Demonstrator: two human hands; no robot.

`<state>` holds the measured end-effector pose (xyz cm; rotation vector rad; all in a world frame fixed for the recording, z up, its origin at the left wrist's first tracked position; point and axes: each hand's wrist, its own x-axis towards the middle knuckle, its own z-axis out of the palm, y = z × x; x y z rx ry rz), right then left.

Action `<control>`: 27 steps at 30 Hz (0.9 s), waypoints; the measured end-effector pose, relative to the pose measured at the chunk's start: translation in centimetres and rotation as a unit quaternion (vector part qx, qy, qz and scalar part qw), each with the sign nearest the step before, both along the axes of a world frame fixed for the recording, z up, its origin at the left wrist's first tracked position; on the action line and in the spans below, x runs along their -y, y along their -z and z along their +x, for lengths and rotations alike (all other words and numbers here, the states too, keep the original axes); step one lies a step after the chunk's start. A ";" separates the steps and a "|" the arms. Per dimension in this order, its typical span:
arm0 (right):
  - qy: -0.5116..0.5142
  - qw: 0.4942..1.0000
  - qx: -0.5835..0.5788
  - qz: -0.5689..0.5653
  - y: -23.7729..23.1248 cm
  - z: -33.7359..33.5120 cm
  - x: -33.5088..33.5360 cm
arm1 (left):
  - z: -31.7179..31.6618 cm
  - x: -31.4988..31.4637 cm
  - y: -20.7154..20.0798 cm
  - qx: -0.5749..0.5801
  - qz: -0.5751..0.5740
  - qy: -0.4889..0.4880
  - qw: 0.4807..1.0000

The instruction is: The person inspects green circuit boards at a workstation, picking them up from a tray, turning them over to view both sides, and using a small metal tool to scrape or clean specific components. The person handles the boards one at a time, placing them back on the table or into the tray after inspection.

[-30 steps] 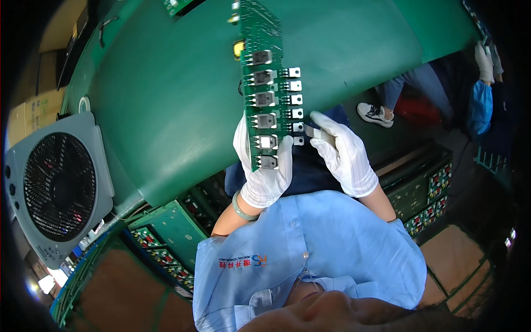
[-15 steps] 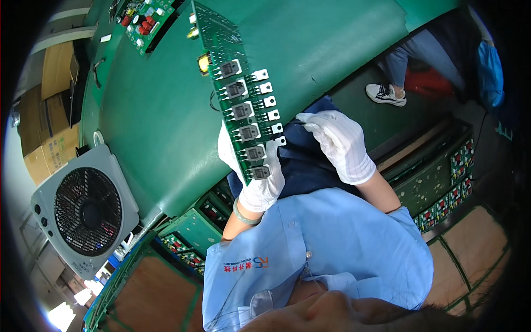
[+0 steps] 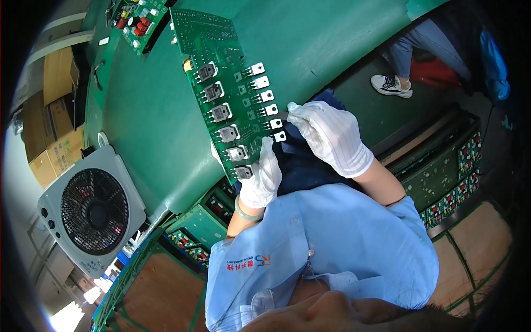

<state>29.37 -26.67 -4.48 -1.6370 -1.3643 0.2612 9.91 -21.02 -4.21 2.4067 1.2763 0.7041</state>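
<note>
My left hand, in a white glove, grips the near end of a green circuit board. The board is held up over the green work surface, its soldered face partly turned to me. Black transistors line its left part. Along the right edge, several metal-tabbed transistors stick out on their legs. My right hand, gloved too, is closed beside that edge. From its fingertips a thin grey piece reaches toward the tabs; its kind is too small to tell.
A second populated board lies at the far left on the green table. A grey box fan stands at left, near cardboard boxes. Racks with boards are at right. Another person's leg and shoe show beyond the table edge.
The board has turned so more of its soldered face shows, and shifted slightly left. My right hand has moved left, close to the tabbed transistors.
</note>
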 end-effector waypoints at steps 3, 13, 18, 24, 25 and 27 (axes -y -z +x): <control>-0.011 1.000 0.016 -0.013 -0.3 0.0 0.1 | -0.4 -0.2 -0.5 -0.209 0.209 0.119 0.948; -0.022 0.999 0.044 -0.016 -0.7 0.1 0.0 | -0.5 -0.4 -1.2 -0.091 0.207 0.155 0.962; -0.024 0.997 0.067 -0.014 -0.9 0.2 -0.1 | -0.6 -0.6 -1.2 -0.125 0.201 0.175 0.956; -0.041 0.996 0.075 -0.025 -1.2 0.5 -0.1 | -0.5 -0.4 -0.8 -0.082 0.208 0.156 0.962; -0.038 0.996 0.076 -0.027 -1.2 0.5 -0.1 | -0.5 -0.4 -0.8 -0.084 0.216 0.160 0.959; -0.039 0.996 0.074 -0.030 -1.2 0.4 -0.1 | -0.5 -0.4 -0.8 -0.087 0.213 0.158 0.960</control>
